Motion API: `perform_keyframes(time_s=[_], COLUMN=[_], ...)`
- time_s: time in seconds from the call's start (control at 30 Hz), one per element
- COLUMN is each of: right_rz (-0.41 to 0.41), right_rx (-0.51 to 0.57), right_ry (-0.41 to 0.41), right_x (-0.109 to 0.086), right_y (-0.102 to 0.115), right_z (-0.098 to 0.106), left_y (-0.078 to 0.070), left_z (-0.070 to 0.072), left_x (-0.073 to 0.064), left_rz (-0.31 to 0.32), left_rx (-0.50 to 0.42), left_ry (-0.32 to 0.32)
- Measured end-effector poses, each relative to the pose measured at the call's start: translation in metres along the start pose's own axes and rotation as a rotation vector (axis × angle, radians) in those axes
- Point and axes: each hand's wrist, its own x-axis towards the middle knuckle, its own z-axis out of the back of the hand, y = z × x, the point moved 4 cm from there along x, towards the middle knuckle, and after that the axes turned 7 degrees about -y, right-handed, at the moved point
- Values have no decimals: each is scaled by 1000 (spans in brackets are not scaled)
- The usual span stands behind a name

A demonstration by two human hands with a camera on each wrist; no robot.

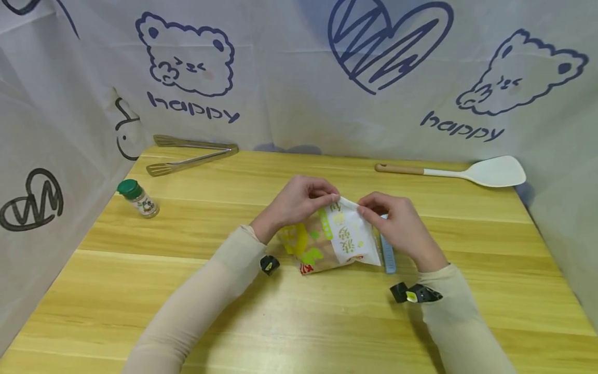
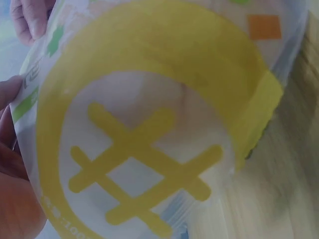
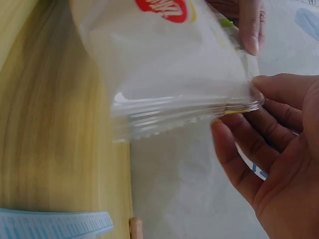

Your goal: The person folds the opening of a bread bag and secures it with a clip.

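Note:
A printed plastic food bag (image 1: 348, 234), white and see-through with yellow and green designs, hangs tilted between both hands over the middle of the table. My left hand (image 1: 301, 201) pinches its upper edge between thumb and fingers. Farther right along the same edge, my right hand (image 1: 397, 223) grips a corner by the crimped end seal (image 3: 164, 117). In the left wrist view a large yellow crisscross print (image 2: 144, 164) fills the bag's face. A light blue flat strip (image 1: 389, 254) with printed marks lies beside the bag, partly hidden by it and the right hand.
Metal tongs (image 1: 196, 153) lie spread at the back left. Nearer on that side stands a small seasoning jar (image 1: 138, 199) with a green lid. A white spatula (image 1: 467, 174) with a wooden handle lies along the back right. Cloth walls (image 1: 289, 78) with drawings enclose the wooden table (image 1: 299, 322).

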Motion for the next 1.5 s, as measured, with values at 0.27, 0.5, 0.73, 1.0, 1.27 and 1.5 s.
perform_keyframes(time_s=[0.27, 0.5, 0.73, 1.0, 1.27, 1.5], right_rz=[-20, -187, -304, -324, -336, -375], right_rx=[-1, -163, -402, -442, -430, -327], right_ry=[-20, -49, 233, 274, 276, 257], right_x=[-1, -11, -28, -36, -34, -30], right_y=[-5, -31, -60, -77, -82, -84], right_z=[8, 24, 25, 18, 12, 15], left_y=[-3, -3, -2, -2, -1, -1], left_z=[1, -1, -2, -1, -3, -5], left_x=[0, 0, 1, 2, 2, 2], left_rz=[-13, -9, -6, -8, -32, -45], left_rx=[13, 26, 35, 47, 47, 52], left_ry=[-17, -15, -6, 6, 17, 14])
